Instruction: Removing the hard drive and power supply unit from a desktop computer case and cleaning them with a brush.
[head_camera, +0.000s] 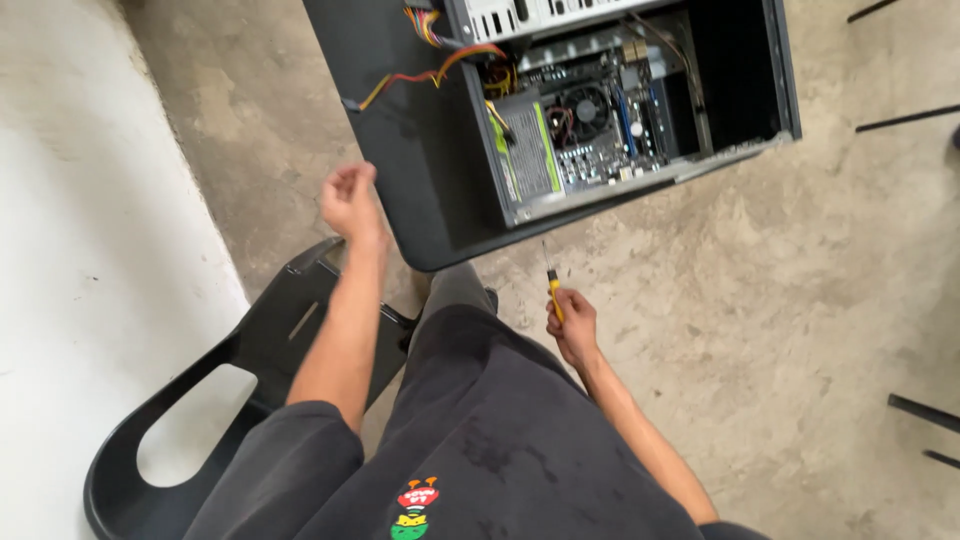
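The open computer case (560, 120) lies on the concrete floor (800, 300), its near corner just above the person's knee. Bare floor spreads to the right of the case; a black plastic chair (250, 350) sits below its left edge. The right hand (572, 325), just below the case's near edge, has its fingers wrapped around a yellow-handled screwdriver (552, 290), tip toward the case. The left hand (348, 198), beside the case's dark side panel, has its fingers curled nearly closed; whether they pinch something I cannot tell.

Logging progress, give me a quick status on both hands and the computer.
Right hand gripping yellow-handled screwdriver. Left hand closed, beside open black computer case. Nothing blocking the case.
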